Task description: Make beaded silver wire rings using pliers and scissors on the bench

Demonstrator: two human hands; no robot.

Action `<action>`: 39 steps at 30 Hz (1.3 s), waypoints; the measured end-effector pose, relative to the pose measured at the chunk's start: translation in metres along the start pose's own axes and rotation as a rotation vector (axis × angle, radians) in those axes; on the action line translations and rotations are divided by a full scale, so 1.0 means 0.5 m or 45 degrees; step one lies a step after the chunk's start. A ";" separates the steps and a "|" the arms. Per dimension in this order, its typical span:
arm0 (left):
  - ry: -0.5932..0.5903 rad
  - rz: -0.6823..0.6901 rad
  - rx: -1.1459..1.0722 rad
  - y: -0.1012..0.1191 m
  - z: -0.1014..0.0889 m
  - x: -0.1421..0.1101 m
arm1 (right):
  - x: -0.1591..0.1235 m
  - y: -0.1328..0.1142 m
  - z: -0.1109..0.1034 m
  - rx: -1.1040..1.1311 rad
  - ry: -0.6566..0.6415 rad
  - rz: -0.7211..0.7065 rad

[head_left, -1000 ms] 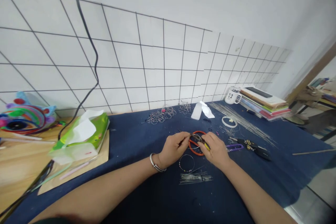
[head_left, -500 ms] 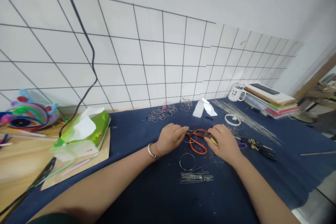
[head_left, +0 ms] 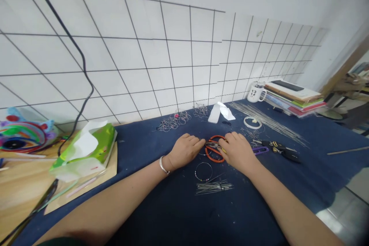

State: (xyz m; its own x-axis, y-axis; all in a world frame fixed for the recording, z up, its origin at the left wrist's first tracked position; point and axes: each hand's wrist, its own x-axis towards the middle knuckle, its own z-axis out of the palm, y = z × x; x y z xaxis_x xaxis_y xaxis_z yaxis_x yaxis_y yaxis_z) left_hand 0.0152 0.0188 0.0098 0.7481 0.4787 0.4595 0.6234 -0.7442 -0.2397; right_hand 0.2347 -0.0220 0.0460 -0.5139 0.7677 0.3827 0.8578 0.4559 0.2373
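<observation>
My left hand [head_left: 186, 150], with a silver bangle on its wrist, rests knuckles-up on the dark blue cloth [head_left: 161, 207], fingers curled and pinching a thin wire piece I can barely see. My right hand [head_left: 238, 151] is curled around small yellow-handled pliers [head_left: 216, 146], whose tip meets the left fingertips. Both hands work above red-handled scissors [head_left: 213, 155] lying on the cloth. Just in front of the hands lie a wire ring with beads [head_left: 203, 171] and a bundle of short metal pins [head_left: 213, 187].
Behind the hands: piles of finished wire rings [head_left: 175, 119], a white packet [head_left: 219, 111], a white coil [head_left: 252, 122], long straight wires [head_left: 268, 123]. Purple and black tools [head_left: 273, 149] lie right. A mug [head_left: 255, 93] and stacked books [head_left: 294, 102] stand far right; a green tissue pack [head_left: 86, 150] lies left.
Both hands have sunk from slightly raised to resting low on the cloth over the scissors, staying together at the pliers' tip. The view has shifted a little.
</observation>
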 end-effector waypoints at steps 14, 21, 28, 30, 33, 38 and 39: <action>-0.063 -0.027 -0.021 0.014 -0.001 0.002 | -0.005 -0.006 0.006 -0.024 -0.010 0.031; -0.061 -0.066 -0.028 0.021 0.004 0.001 | -0.009 -0.012 0.003 0.003 -0.012 0.073; -0.042 -0.178 -0.011 0.033 0.011 0.000 | -0.013 -0.028 0.008 -0.026 0.014 0.150; -0.022 -0.229 -0.017 0.037 0.014 0.001 | -0.013 -0.031 0.008 -0.033 0.020 0.164; 0.018 -0.312 -0.032 0.041 0.016 0.002 | -0.012 -0.029 0.007 -0.042 0.028 0.175; 0.059 -0.323 -0.041 0.039 0.013 0.001 | -0.011 -0.018 0.006 -0.034 0.029 0.190; 0.056 -0.320 -0.044 0.037 0.013 0.001 | -0.011 -0.016 0.006 -0.030 0.031 0.189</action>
State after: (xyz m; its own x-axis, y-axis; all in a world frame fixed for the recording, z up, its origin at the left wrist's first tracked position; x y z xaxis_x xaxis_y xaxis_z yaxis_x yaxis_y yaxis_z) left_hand 0.0287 0.0082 0.0001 0.5593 0.6305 0.5383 0.7801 -0.6200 -0.0844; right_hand 0.2305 -0.0285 0.0391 -0.3820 0.8146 0.4365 0.9240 0.3276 0.1972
